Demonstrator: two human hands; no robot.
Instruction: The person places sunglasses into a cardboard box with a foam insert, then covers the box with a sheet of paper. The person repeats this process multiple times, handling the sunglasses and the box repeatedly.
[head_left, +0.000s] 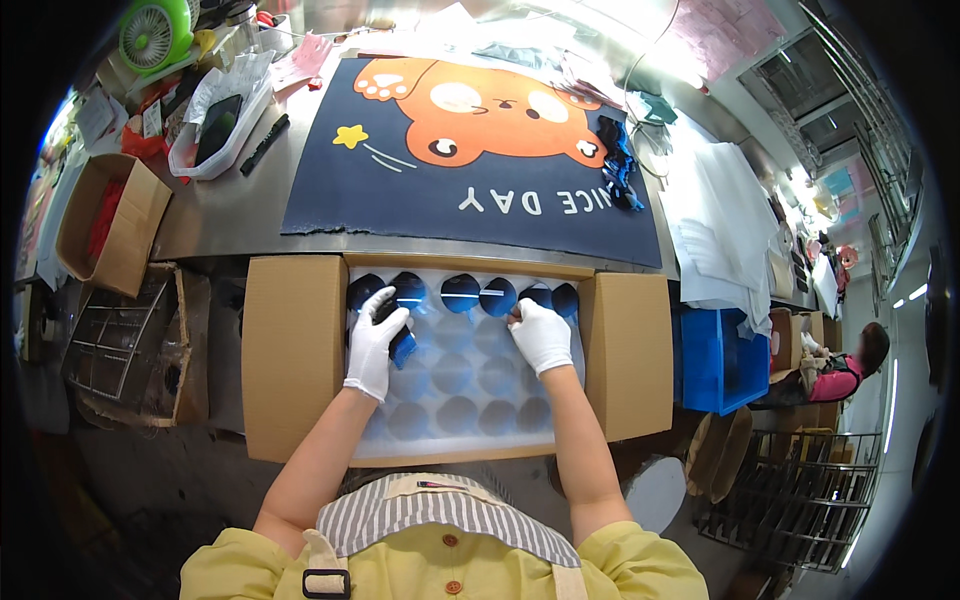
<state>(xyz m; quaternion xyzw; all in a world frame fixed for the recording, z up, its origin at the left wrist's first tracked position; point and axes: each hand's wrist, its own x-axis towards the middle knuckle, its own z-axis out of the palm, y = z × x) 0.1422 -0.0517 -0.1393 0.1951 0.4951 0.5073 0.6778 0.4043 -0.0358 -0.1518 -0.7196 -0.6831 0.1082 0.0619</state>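
Observation:
An open cardboard box (294, 360) lies before me, its side flaps folded outward. Inside, a translucent white sheet (431, 379) spreads over the bottom, and faint round shapes show through it in rows. Along the far edge sits a row of dark blue lens-like discs (460, 293), several with a light streak. My left hand (373, 345), in a white glove, grips a small bunch of dark, blue-edged pieces (403, 346) over the left of the sheet. My gloved right hand (541, 336) touches the row near one disc (537, 292) at the right; its fingertips are partly hidden.
Beyond the box, a dark mat (375, 202) with a bear print carries crumpled blue film (619, 165). A plastic tray (191, 161) holding a phone, a black marker (264, 145) and a small carton (127, 225) stand left. At right are white sheets (716, 217), a blue bin (701, 360) and another person (836, 379).

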